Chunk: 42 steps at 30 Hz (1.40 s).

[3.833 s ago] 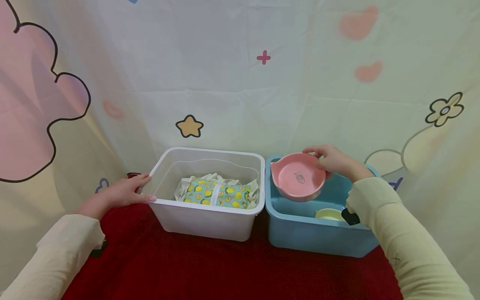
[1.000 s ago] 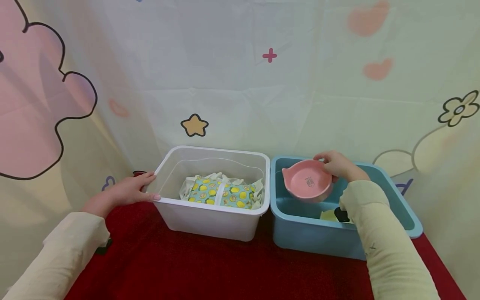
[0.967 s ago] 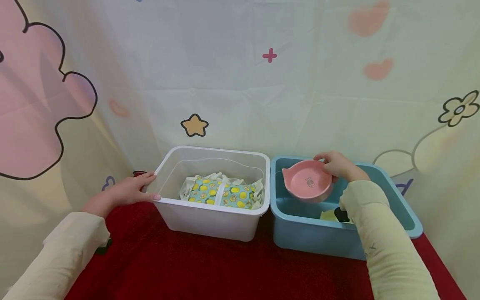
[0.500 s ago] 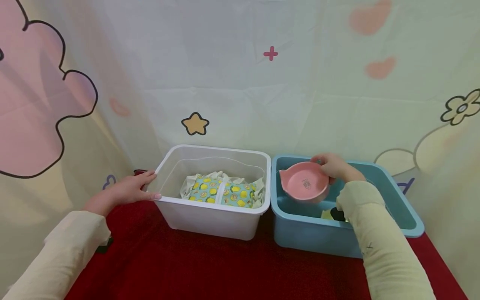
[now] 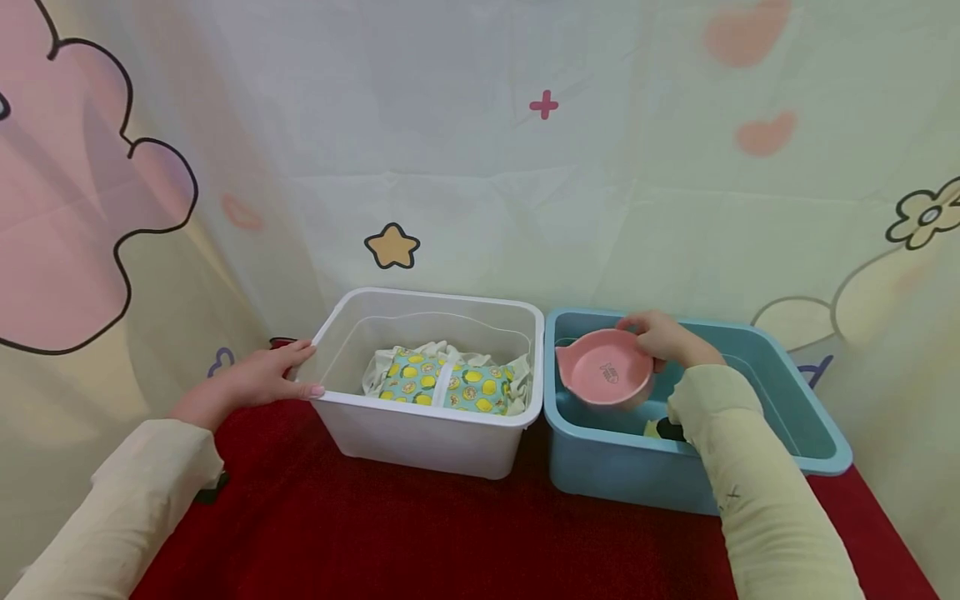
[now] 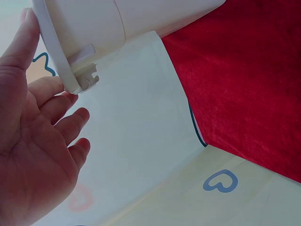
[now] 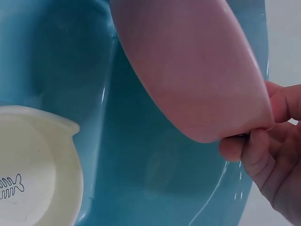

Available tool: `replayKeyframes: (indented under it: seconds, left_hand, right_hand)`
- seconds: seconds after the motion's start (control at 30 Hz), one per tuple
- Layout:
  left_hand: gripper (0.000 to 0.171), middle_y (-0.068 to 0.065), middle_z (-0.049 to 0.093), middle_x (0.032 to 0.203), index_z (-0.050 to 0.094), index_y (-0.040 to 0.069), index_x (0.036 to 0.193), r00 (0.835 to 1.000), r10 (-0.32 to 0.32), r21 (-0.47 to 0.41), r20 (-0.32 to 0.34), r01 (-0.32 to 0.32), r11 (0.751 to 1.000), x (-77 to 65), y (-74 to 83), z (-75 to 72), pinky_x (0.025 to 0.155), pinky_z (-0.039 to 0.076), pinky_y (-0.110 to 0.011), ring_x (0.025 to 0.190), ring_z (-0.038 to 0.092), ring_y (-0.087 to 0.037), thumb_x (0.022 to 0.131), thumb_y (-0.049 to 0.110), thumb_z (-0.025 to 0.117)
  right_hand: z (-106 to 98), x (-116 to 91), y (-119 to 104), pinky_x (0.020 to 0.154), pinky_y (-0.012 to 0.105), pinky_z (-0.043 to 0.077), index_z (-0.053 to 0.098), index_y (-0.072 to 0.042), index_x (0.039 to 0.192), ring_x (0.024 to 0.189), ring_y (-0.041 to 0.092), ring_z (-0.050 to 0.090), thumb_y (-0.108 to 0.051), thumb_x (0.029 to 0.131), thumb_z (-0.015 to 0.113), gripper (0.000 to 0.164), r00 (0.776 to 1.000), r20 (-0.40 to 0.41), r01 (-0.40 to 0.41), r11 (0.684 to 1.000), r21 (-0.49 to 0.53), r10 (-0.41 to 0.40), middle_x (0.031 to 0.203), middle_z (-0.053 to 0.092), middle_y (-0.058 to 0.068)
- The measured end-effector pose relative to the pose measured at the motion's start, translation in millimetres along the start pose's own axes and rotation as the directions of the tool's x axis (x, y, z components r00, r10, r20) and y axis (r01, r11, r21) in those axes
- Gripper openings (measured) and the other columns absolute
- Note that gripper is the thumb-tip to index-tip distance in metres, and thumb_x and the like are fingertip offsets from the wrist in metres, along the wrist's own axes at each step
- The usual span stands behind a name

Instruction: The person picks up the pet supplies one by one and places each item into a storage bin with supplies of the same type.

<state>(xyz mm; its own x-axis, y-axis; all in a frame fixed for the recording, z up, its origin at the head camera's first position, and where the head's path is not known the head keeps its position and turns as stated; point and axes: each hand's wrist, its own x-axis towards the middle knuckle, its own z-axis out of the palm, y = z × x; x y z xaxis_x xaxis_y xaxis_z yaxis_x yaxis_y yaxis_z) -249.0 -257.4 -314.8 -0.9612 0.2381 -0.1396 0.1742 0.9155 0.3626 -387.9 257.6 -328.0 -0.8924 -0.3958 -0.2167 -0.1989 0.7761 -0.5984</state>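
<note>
Pinched at its rim in my right hand (image 5: 663, 337), a pink cat-eared bowl (image 5: 607, 371) tilts toward me over the left part of the blue bin (image 5: 630, 479). Its fishbone mark shows in the head view; the right wrist view shows its smooth pink outside (image 7: 188, 70). A pale yellow bowl (image 7: 61, 165) with a fishbone print lies in the blue bin, mostly hidden in the head view. My left hand (image 5: 255, 379) rests on the left corner of the white bin (image 5: 420, 442), thumb on its front rim, fingers loosely extended at the side rim.
Inside the white bin lie a lemon-print fabric bundle (image 5: 412, 379) with a white band and some cream cloth (image 5: 437, 350). The bins stand side by side on a red cloth (image 5: 420, 542). A printed curtain (image 5: 480, 217) hangs close behind them.
Since the earliest frame, the pink bowl has come lower into the blue bin. Over the last second it shifts slightly left with my right hand. My left hand stays on the white bin.
</note>
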Motion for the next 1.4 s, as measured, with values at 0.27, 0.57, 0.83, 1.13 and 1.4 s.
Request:
replayKeyframes:
  seconds: [0.27, 0.57, 0.83, 1.13, 1.4]
  left_hand:
    - [0.091, -0.028, 0.023, 0.14, 0.022, -0.001, 0.138, 1.0, -0.015, -0.004, 0.01, 0.015, 1.0, -0.6, 1.3, -1.0, 0.089, 0.035, -0.061, 0.118, 0.037, -0.046, 0.076, 0.053, 0.058]
    - [0.09, -0.028, 0.025, 0.139, 0.022, -0.001, 0.139, 1.0, -0.014, -0.024, 0.01, 0.015, 1.0, -2.2, 3.3, -0.4, 0.087, 0.036, -0.061, 0.117, 0.038, -0.046, 0.076, 0.052, 0.059]
    - [0.091, -0.028, 0.024, 0.14, 0.021, -0.001, 0.139, 1.0, -0.023, -0.033, 0.013, 0.023, 0.999, -1.4, 2.9, -0.2, 0.088, 0.035, -0.062, 0.119, 0.035, -0.047, 0.076, 0.052, 0.059]
    - [0.092, -0.028, 0.026, 0.139, 0.021, 0.0, 0.139, 1.0, -0.024, -0.027, 0.005, 0.024, 0.999, 0.4, 0.1, 1.1, 0.087, 0.035, -0.062, 0.118, 0.036, -0.046, 0.074, 0.054, 0.059]
    - [0.091, -0.028, 0.025, 0.14, 0.022, 0.0, 0.139, 1.0, -0.024, -0.021, 0.003, 0.024, 1.0, 0.8, -1.4, 1.3, 0.087, 0.034, -0.062, 0.119, 0.036, -0.046, 0.075, 0.054, 0.059]
  right_hand:
    - [6.2, 3.8, 4.4, 0.046, 0.028, 0.045, 0.039, 0.003, 0.129, 0.043, 0.015, 0.048, 0.001, 0.082, 0.042, 0.047, 1.0, 0.008, -0.012, 1.0, 0.0, 0.012, 0.112, 0.052, 0.027]
    - [10.5, 2.5, 6.7, 0.047, 0.029, 0.046, 0.037, 0.002, 0.131, 0.043, 0.015, 0.047, 0.0, 0.083, 0.04, 0.048, 0.999, 0.009, -0.04, 0.999, 0.009, 0.04, 0.117, 0.049, 0.029]
    - [14.0, 1.9, 10.0, 0.049, 0.029, 0.047, 0.038, 0.001, 0.13, 0.048, 0.016, 0.048, -0.003, 0.081, 0.048, 0.05, 0.999, 0.012, -0.05, 0.998, 0.038, 0.05, 0.111, 0.052, 0.024]
    - [16.1, 5.3, 9.5, 0.047, 0.027, 0.046, 0.038, 0.005, 0.127, 0.046, 0.014, 0.049, 0.0, 0.081, 0.041, 0.047, 0.997, 0.031, -0.065, 0.998, 0.005, 0.064, 0.105, 0.053, 0.025]
    - [17.0, 7.0, 9.8, 0.046, 0.027, 0.046, 0.038, 0.005, 0.126, 0.044, 0.013, 0.049, 0.001, 0.08, 0.039, 0.047, 0.997, 0.037, -0.073, 0.997, -0.001, 0.073, 0.099, 0.056, 0.023]
